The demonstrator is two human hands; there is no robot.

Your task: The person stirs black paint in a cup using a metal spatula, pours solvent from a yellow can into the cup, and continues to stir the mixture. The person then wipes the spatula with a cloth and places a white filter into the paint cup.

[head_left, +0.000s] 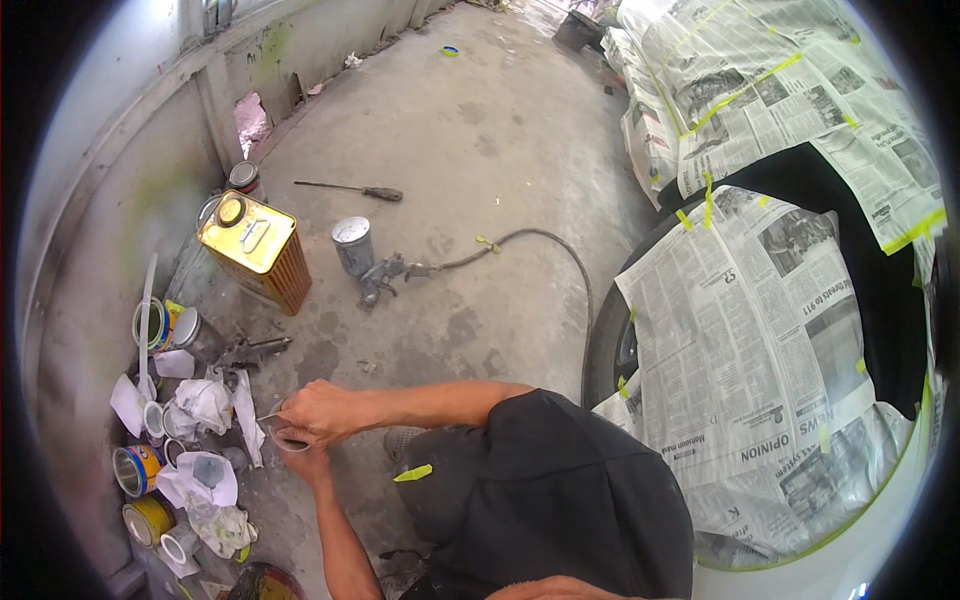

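My left hand (306, 458) comes up from the lower edge, its fingers closed round a small cup (292, 438) with a pale rim. Just above it, my right hand (318, 408) reaches in from the right, fingers bent together at the cup's rim. A thin pale strip (268, 415) sticks out from its fingertips; what kind of thing it is, I cannot make out. Crumpled white paper (203, 405) lies to the left of both hands. Further off on the floor lies a spray gun (385, 278) with a grey paint cup (354, 250), joined to a hose (560, 240).
A yellow-topped metal can (250, 237) stands near the left wall. Several paint tins, including a yellow one (148, 522), crowd beside it. A screwdriver (375, 193) lies on the concrete floor. To the right, newspaper (740, 350) masks a car's wheel and body.
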